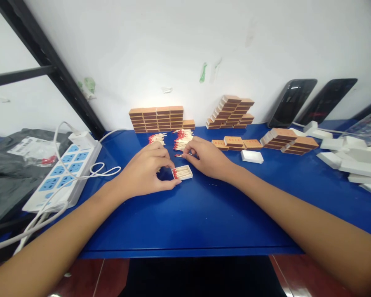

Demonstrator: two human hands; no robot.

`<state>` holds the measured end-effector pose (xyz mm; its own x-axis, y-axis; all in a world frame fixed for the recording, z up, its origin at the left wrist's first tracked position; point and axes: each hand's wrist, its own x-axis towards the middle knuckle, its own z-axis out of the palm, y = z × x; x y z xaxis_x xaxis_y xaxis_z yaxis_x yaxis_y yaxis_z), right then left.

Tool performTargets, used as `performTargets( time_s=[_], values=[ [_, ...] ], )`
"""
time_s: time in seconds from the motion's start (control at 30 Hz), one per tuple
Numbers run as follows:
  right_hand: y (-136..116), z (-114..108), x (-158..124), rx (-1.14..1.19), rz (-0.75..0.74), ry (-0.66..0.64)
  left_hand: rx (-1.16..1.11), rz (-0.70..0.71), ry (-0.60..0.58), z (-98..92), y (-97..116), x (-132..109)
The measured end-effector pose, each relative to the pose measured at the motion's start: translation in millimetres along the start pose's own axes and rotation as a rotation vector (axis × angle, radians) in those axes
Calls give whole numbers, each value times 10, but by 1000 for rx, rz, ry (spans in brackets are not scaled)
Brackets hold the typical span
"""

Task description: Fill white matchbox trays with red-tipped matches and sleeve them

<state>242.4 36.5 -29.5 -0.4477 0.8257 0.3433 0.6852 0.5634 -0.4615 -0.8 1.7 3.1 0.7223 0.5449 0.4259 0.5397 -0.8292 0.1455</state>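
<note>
My left hand [148, 169] grips a small white matchbox tray [188, 176] at its left end, thumb on the near side and fingers on the far side. Red-headed matches [181, 171] lie side by side in this tray. Just behind it, my right hand [204, 156] pinches a few matches between thumb and fingertips, their red heads pointing left; how many I cannot tell. Two piles of loose matches are close by: the larger pile [183, 139] lies beyond my right fingertips, and the smaller pile [157, 138] is partly hidden behind my left hand.
Stacked matchboxes [156, 119] and a stepped stack [230, 112] stand against the wall. More boxes [235, 142] and a white tray [252, 156] lie right, near heaped white trays [355, 154]. Two phones [293, 101] lean behind. A power strip [64, 169] with cables is left.
</note>
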Motion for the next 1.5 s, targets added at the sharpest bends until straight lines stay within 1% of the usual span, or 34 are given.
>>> performTargets(
  time_s=[0.2,0.27,0.43,0.53,0.67,0.77,0.83,0.93,1.03,1.07,1.13,1.2,1.27,1.37,1.5],
  values=[
    [-62,44,-9,-10,6,-25,-1,6,-4,2,-1,0],
    [-65,27,-6,-23,20,-25,-13,1,-13,0,4,4],
    [-97,-25,10,-54,59,-99,-9,7,-4,3,0,5],
    [-93,-45,11,-49,78,-120,2,0,-1,6,-11,3],
    [-57,-109,-27,-2,33,-87,9,-2,2,7,-23,0],
    [-89,-180,-93,38,-16,-57,10,-6,14,4,-22,1],
    [-154,-214,-148,66,-27,-96,5,-7,11,2,-18,2],
    [-266,-226,-222,92,-31,-188,-3,-14,-1,2,-14,4],
    [-306,-219,-241,113,-59,-223,-9,-17,0,10,-18,4],
    [-291,-220,-231,121,-67,-211,-10,-13,2,12,-19,4],
    [-222,-227,-192,116,-56,-136,-12,-7,3,14,-19,5],
    [-121,-232,-145,61,-3,-35,-16,-8,-4,12,-13,8],
    [-21,-220,-111,-14,64,21,-17,-7,-11,7,-7,12],
    [72,-164,-86,-90,121,14,-12,-10,-18,1,-5,16],
    [79,-86,-52,-106,109,-20,-5,-11,-17,6,-17,11]
  ],
)
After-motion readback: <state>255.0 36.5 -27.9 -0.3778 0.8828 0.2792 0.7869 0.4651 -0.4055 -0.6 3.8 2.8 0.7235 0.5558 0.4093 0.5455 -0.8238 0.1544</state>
